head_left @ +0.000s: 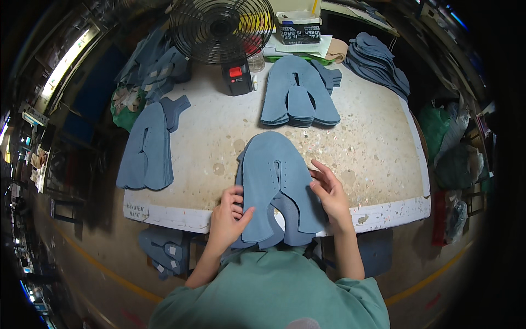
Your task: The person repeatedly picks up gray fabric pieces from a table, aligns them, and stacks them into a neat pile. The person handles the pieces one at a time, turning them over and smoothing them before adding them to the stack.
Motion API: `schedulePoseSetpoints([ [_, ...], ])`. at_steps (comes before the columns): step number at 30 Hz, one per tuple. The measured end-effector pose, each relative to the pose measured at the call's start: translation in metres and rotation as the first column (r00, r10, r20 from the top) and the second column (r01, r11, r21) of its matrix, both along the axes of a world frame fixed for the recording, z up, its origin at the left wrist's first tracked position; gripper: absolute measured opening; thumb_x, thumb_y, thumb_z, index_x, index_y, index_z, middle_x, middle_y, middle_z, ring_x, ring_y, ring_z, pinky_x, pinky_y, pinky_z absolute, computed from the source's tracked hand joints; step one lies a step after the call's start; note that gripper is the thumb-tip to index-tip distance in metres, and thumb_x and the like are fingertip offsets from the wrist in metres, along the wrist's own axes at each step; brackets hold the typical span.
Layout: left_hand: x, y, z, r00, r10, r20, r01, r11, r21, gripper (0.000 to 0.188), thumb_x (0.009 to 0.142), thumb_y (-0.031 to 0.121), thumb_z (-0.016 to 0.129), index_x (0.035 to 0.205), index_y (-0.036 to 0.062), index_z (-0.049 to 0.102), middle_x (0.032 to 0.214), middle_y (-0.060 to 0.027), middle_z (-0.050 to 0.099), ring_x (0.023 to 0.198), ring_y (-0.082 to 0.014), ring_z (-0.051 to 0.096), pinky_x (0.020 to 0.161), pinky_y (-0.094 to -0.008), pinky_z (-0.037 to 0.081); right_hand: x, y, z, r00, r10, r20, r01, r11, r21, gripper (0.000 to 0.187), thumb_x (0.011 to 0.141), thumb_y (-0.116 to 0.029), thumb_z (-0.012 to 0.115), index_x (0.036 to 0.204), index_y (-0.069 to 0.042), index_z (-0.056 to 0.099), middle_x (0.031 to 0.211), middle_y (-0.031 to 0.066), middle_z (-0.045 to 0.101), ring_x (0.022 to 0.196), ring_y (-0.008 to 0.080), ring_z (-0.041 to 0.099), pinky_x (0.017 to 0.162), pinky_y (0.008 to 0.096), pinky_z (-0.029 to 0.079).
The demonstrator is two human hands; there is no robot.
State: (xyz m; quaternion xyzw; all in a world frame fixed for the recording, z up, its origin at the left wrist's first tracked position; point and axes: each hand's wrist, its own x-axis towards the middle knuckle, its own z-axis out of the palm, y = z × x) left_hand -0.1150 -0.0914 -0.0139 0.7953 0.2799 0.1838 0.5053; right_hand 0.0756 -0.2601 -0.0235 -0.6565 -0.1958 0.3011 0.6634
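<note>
A stack of blue-grey shoe upper pieces (266,159), arched with a slit and rows of small holes, lies in front of me at the table's near edge. Its split lower ends hang slightly past that edge. My left hand (227,219) is cupped at the stack's left side, fingertips by the edge and thumb apart over the top piece. On the opposite side, my right hand (331,197) has its fingers spread, the thumb close to the stack's right edge. Neither hand is closed around a piece.
More stacks of blue-grey uppers lie at the left (145,153), the back middle (298,82) and the back right (375,63). A black wire fan (222,27) stands at the back, by a small box (300,32). Green bags (435,129) sit right of the worn white table (208,164).
</note>
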Motion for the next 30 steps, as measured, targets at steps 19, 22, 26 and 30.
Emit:
schedulePoseSetpoints([
  [19, -0.010, 0.007, 0.005, 0.987, -0.137, 0.088, 0.154, 0.964, -0.219, 0.030, 0.082, -0.007, 0.056, 0.112, -0.0019, 0.059, 0.112, -0.0082, 0.054, 0.072, -0.0054, 0.057, 0.062, -0.0178, 0.047, 0.001, -0.003, 0.007, 0.953, 0.191, 0.237, -0.100, 0.932, -0.349, 0.048, 0.081, -0.012, 0.067, 0.127, -0.011, 0.053, 0.076, 0.0053, 0.059, 0.063, 0.0121, 0.054, 0.062, 0.0257, 0.047],
  [22, -0.011, 0.008, 0.005, 0.984, -0.147, 0.103, 0.169, 0.955, -0.243, 0.031, 0.083, -0.006, 0.056, 0.113, -0.0021, 0.059, 0.112, -0.0079, 0.054, 0.072, -0.0048, 0.056, 0.062, -0.0177, 0.046, -0.008, -0.001, 0.014, 0.931, 0.070, 0.358, 0.067, 0.932, -0.355, 0.057, 0.076, -0.014, 0.071, 0.129, -0.013, 0.051, 0.084, 0.0089, 0.058, 0.067, 0.0162, 0.058, 0.066, 0.0293, 0.049],
  [26, -0.011, 0.009, 0.006, 0.979, -0.168, 0.113, 0.191, 0.951, -0.243, 0.031, 0.083, -0.006, 0.055, 0.113, -0.0022, 0.059, 0.112, -0.0078, 0.054, 0.072, -0.0048, 0.056, 0.063, -0.0176, 0.046, -0.019, 0.004, 0.019, 0.873, 0.177, 0.454, 0.040, 0.902, -0.430, 0.069, 0.068, -0.014, 0.076, 0.131, -0.014, 0.049, 0.096, 0.0121, 0.056, 0.074, 0.0218, 0.058, 0.071, 0.0338, 0.050],
  [30, -0.011, 0.010, 0.005, 0.981, -0.163, 0.107, 0.185, 0.949, -0.257, 0.031, 0.082, -0.007, 0.055, 0.113, -0.0023, 0.060, 0.112, -0.0078, 0.054, 0.072, -0.0046, 0.055, 0.063, -0.0173, 0.046, -0.025, 0.006, 0.011, 0.863, 0.141, 0.484, 0.089, 0.902, -0.422, 0.072, 0.065, -0.013, 0.077, 0.131, -0.015, 0.049, 0.100, 0.0122, 0.054, 0.078, 0.0237, 0.057, 0.075, 0.0345, 0.050],
])
